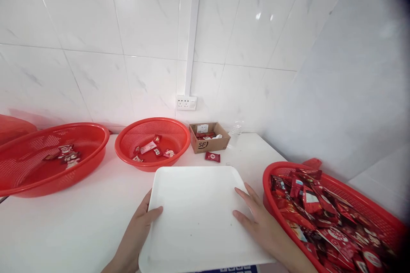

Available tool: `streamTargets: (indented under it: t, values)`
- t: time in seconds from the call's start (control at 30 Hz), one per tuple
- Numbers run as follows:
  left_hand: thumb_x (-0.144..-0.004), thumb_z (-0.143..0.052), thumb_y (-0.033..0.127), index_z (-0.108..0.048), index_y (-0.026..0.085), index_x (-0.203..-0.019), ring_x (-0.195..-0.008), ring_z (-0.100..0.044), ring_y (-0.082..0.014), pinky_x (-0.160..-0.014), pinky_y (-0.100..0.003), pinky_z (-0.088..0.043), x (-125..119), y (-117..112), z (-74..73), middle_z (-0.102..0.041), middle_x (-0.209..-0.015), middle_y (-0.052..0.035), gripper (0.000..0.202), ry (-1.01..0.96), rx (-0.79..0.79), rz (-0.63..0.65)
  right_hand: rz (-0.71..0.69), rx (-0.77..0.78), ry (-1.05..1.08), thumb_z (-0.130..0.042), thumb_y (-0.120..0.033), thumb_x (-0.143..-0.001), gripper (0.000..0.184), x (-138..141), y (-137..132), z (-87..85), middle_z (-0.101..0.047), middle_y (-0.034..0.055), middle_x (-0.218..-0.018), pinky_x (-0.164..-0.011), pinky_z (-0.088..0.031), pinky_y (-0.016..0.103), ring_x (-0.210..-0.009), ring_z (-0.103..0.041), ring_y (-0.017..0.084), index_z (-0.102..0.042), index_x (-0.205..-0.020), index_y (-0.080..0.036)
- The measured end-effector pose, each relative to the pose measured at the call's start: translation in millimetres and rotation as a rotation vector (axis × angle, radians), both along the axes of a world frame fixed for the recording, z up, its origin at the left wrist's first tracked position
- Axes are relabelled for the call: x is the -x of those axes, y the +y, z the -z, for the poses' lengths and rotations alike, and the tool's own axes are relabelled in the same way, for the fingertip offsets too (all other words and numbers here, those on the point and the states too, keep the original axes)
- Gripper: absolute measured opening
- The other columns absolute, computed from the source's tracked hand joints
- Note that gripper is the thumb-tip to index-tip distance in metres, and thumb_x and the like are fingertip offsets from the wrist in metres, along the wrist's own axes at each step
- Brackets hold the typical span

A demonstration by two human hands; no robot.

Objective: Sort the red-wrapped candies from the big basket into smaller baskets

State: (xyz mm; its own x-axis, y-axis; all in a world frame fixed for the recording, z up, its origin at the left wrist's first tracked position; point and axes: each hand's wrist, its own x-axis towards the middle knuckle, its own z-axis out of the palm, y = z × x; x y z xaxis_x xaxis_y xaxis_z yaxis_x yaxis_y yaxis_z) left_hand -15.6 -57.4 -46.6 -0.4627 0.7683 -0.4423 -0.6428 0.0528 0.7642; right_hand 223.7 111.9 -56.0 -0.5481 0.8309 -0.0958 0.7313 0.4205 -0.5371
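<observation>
While left fingers (155, 214) clamp white tray (195, 209), right fingers (246, 198) spread on it; filled basket (267, 181) beside, carton (213, 145) behind.

Left flank: White tabletop (64, 232) stretches open between the person's left hand (141, 219) and the large red basket (89, 170).
Center: A white tray (195, 217) fills the middle between both hands, the air above it free.
Back row: The smaller red basket (160, 164) and a carton (208, 146) stand side by side (practically rim to edge), barring the way to the wall, with a red packet (212, 157) lying before the carton.
Far right: Bare tabletop offers passage between the carton and the packet-heaped basket (266, 175).
Right flank: That basket hems in the right hand (259, 219), leaving little sideways room.
</observation>
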Motion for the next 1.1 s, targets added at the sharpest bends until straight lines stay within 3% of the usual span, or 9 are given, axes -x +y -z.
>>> streamTargets:
  t: [0.2,0.33,0.4,0.47,0.57,0.7,1.1]
  values:
    - [-0.072,-0.063,0.018,-0.036,0.035,-0.135,-0.095,-0.064,-0.0276,-0.076,-0.040,-0.053,-1,-3,-2.7,-0.062,-0.118,-0.0038,0.070,0.070,0.066,-0.029,-0.027,-0.030,0.015,-0.038,-0.042,-0.087,0.054,2,-6,1.1,-0.008,0.0078,-0.153,-0.109,-0.026,0.042,-0.136,-0.021,0.025,-0.038,-0.136,-0.018]
    - [-0.070,-0.067,0.024,-0.036,0.038,-0.134,-0.100,-0.062,-0.0292,-0.076,-0.041,-0.054,0,-1,-3.7,-0.052,-0.131,-0.0030,0.073,0.242,0.146,-0.066,-0.032,-0.181,0.001,-0.040,-0.040,-0.088,0.053,2,-9,4.2,-0.006,0.0095,-0.153,-0.105,-0.030,0.048,-0.136,-0.017,0.030,-0.039,-0.136,-0.019]
    - [-0.070,-0.068,0.028,-0.034,0.041,-0.134,-0.102,-0.061,-0.0294,-0.076,-0.040,-0.054,-1,1,-4.8,-0.047,-0.136,-0.0014,0.074,0.319,0.201,-0.071,-0.081,-0.285,-0.008,-0.041,-0.037,-0.088,0.049,3,-9,3.9,-0.014,0.0079,-0.152,-0.106,-0.028,0.052,-0.137,-0.013,0.031,-0.043,-0.134,-0.022]
    - [-0.069,-0.068,0.031,-0.035,0.044,-0.133,-0.103,-0.060,-0.0291,-0.076,-0.039,-0.054,-3,2,-7.3,-0.045,-0.137,0.0011,0.073,0.367,0.242,-0.075,-0.179,-0.323,-0.027,-0.039,-0.034,-0.090,0.044,3,-8,1.5,-0.029,0.0073,-0.147,-0.107,-0.025,0.055,-0.136,-0.018,0.031,-0.048,-0.131,-0.023]
    - [-0.066,-0.070,0.030,-0.034,0.044,-0.134,-0.101,-0.061,-0.0303,-0.077,-0.041,-0.054,-8,5,-13.3,-0.049,-0.134,0.0006,0.078,0.355,0.241,-0.081,-0.303,-0.279,-0.056,-0.035,-0.031,-0.091,0.042,2,-6,-4.2,-0.041,0.0098,-0.140,-0.106,-0.026,0.056,-0.131,-0.031,0.029,-0.051,-0.128,-0.021]
    - [-0.063,-0.073,0.026,-0.035,0.045,-0.133,-0.098,-0.064,-0.0302,-0.079,-0.042,-0.053,-18,10,-22.4,-0.056,-0.127,0.0008,0.081,0.274,0.254,-0.121,-0.355,-0.181,-0.037,-0.040,-0.035,-0.089,0.043,-2,-3,-8.9,-0.035,0.0110,-0.143,-0.103,-0.031,0.055,-0.132,-0.029,0.032,-0.051,-0.129,-0.022]
    - [-0.063,-0.074,0.022,-0.033,0.044,-0.134,-0.097,-0.064,-0.0300,-0.081,-0.041,-0.052,-23,12,-30.7,-0.057,-0.125,-0.0002,0.085,0.217,0.240,-0.135,-0.322,-0.072,-0.001,-0.044,-0.036,-0.087,0.045,-6,-2,-11.7,-0.031,0.0085,-0.146,-0.106,-0.029,0.050,-0.134,-0.025,0.028,-0.050,-0.129,-0.022]
